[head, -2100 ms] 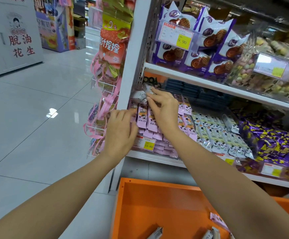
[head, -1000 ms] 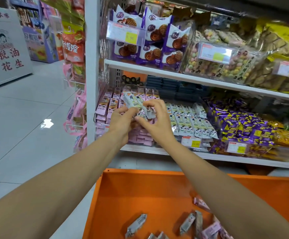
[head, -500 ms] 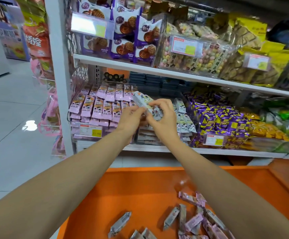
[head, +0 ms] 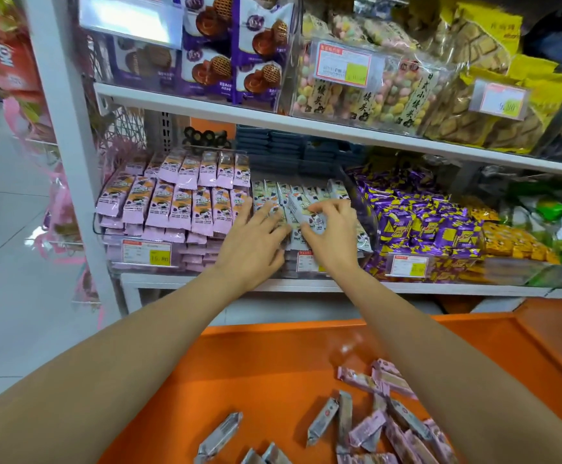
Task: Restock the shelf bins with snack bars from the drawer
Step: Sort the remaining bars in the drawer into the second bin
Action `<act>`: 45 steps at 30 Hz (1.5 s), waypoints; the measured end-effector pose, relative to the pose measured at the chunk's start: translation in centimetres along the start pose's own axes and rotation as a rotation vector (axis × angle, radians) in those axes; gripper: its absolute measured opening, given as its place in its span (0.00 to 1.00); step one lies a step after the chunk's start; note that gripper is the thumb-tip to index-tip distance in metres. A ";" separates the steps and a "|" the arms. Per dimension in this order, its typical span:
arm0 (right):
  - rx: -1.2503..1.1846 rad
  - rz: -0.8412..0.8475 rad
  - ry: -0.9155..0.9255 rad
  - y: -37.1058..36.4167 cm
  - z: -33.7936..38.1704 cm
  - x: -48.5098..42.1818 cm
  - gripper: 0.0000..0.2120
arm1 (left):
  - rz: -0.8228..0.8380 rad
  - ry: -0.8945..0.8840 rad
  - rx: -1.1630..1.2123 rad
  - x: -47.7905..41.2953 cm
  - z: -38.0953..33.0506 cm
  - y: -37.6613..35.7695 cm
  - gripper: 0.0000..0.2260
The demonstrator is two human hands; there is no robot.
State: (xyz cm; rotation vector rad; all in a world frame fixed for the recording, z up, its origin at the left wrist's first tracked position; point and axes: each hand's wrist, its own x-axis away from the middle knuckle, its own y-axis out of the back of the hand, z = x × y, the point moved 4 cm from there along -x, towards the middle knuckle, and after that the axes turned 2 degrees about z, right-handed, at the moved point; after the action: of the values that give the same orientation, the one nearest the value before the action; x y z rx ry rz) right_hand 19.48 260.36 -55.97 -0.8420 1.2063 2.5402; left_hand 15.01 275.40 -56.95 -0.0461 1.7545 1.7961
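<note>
Both my hands reach into the clear bin of white-wrapped snack bars on the lower shelf. My right hand pinches one white snack bar between thumb and fingers, tilted above the rows. My left hand lies flat with spread fingers on the bars at the bin's left side. Left of it stands a bin of pink-wrapped bars in neat rows. Below, the orange drawer holds several loose pink and silver bars.
The white shelf upright stands at the left with tiled floor beyond. Purple and yellow candy bins fill the shelf to the right. The upper shelf carries purple biscuit packs, pastel puffs and yellow bags close above my hands.
Both hands have dropped from holding a bar together above the bins into the white-bar bin. My left hand let go and now lies flat on the rows. The view came closer.
</note>
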 end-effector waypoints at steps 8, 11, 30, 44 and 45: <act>0.045 0.058 0.062 0.7 -0.8 -0.6 0.12 | 0.017 0.001 -0.071 -0.3 -0.6 -1.4 0.22; 0.027 -0.025 -0.005 1.3 -0.9 -1.7 0.11 | -0.003 0.007 -0.090 -0.6 -0.8 -1.5 0.25; 0.160 0.184 0.106 0.5 -3.8 -5.2 0.18 | -0.025 -0.007 -0.144 -1.1 -1.0 -2.8 0.23; 0.163 0.203 0.019 -1.1 -4.6 -6.5 0.12 | -0.009 0.005 -0.150 -0.9 -1.2 -3.1 0.22; 0.158 0.205 0.045 -1.0 -4.7 -6.2 0.12 | -0.002 0.008 -0.147 -0.8 -1.2 -3.0 0.22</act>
State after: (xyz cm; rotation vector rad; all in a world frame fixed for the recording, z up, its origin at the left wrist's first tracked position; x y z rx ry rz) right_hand 26.89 257.82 -55.42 -0.7796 1.5582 2.5478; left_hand 16.51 273.73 -59.42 -0.1145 1.6244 1.9231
